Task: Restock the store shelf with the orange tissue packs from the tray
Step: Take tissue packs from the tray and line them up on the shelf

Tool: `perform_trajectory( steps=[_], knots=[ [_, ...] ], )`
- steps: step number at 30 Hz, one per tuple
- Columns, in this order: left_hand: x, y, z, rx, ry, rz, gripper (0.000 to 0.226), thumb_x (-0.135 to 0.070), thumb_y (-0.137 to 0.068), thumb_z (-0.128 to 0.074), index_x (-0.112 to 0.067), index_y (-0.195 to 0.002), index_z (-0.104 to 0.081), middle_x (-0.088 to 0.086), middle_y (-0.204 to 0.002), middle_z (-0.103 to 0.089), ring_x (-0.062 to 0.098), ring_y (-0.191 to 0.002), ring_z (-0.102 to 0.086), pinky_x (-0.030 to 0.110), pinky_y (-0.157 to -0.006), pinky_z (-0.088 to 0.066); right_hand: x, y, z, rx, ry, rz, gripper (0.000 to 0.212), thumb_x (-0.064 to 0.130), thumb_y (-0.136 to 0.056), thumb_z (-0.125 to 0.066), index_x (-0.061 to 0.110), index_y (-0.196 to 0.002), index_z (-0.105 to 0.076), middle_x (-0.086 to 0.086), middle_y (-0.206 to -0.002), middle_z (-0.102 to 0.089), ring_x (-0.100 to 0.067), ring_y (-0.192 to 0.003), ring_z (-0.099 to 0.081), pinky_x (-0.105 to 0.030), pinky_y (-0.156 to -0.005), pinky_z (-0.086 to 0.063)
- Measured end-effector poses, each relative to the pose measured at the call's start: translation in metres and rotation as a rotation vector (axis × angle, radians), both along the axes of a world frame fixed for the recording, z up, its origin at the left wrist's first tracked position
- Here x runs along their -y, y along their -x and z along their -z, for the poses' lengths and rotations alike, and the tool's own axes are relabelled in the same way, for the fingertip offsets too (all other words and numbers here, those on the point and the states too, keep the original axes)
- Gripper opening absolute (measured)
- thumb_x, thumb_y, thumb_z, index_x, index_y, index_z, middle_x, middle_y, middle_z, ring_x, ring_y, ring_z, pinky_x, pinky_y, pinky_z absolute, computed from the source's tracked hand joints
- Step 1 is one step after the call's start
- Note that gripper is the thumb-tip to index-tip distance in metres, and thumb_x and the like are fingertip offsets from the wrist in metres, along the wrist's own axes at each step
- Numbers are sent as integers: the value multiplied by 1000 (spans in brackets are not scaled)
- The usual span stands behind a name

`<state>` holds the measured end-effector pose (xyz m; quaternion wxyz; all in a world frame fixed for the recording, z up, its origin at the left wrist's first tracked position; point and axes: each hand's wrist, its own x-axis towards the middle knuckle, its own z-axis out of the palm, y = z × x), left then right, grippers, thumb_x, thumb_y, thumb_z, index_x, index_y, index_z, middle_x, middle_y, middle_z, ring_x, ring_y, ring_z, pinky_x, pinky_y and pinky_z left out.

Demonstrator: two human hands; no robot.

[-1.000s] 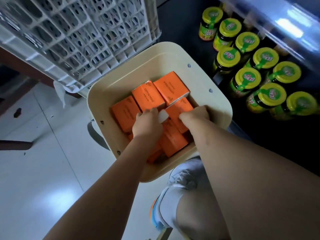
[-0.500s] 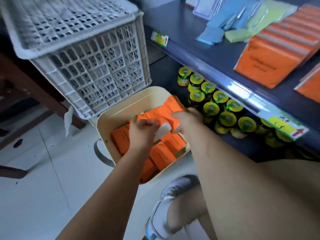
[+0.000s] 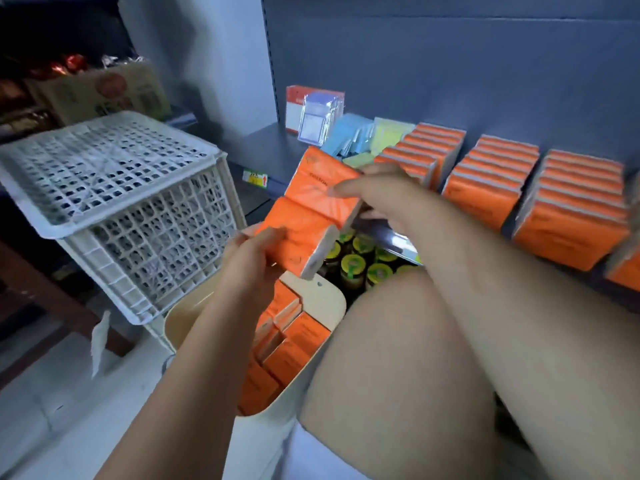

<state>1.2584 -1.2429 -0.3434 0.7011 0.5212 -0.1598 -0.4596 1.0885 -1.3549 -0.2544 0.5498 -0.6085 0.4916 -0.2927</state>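
Orange tissue packs (image 3: 311, 209) are hanging above the tray (image 3: 327, 296) while we are gripping them between both hands, left hand (image 3: 256, 252) curled on the near end, right hand (image 3: 379, 199) pinching the far side, long axis pointing at the shelf (image 3: 268, 148), whose stocked rows (image 3: 485, 188) are lying rightward.

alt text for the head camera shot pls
The left hand and right hand hold a bundle of orange tissue packs above a cream tray that holds more packs, near a shelf with rows of the same packs. A white crate stands at left.
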Motion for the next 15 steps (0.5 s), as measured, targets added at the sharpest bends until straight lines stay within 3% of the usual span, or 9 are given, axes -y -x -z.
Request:
perform_trajectory(
  steps=[2,5,9,11,13,15],
  knots=[
    [13,14,-29,48,63,98,41,-1,-79,-78,0,-114,-57,17,-98,-71,28,-83,-72,37,-66,-59,5,36,-24,34,44,32,34,17,-72,-88,15,-102,-71,0,-96,-78,-15,-90,-73,-34,-85,-56],
    [37,46,-66,146,116,224,36,5,-81,-76,-6,-109,-56,15,-96,-74,27,-82,-75,37,-65,-60,8,90,-44,69,75,80,46,19,-76,-86,16,-119,-71,1,-105,-78,-13,-94,-74,-35,-87,-56],
    [69,95,-97,214,145,437,53,3,-72,-80,2,-119,-56,27,-111,-72,30,-92,-72,50,-85,-61,7,161,-51,133,104,205,26,11,-82,-80,15,-106,-73,0,-96,-80,-15,-92,-76,-39,-87,-60],
    [83,119,-107,223,124,512,59,2,-71,-80,-10,-124,-60,18,-109,-74,29,-92,-70,56,-92,-54,3,194,-48,150,132,288,29,12,-81,-82,11,-108,-71,-5,-96,-79,-22,-90,-77,-41,-86,-61],
    [93,142,-112,233,115,583,60,1,-70,-78,-18,-125,-63,8,-105,-74,27,-88,-70,52,-90,-55,-2,220,-40,134,159,366,38,14,-82,-81,6,-116,-68,-12,-100,-78,-30,-90,-77,-45,-87,-61],
    [100,163,-106,237,136,678,55,-1,-70,-75,-16,-122,-67,7,-100,-72,25,-87,-69,39,-77,-56,-9,242,-29,152,189,418,32,12,-84,-78,6,-114,-69,-13,-102,-77,-30,-91,-76,-46,-86,-62]
  ],
)
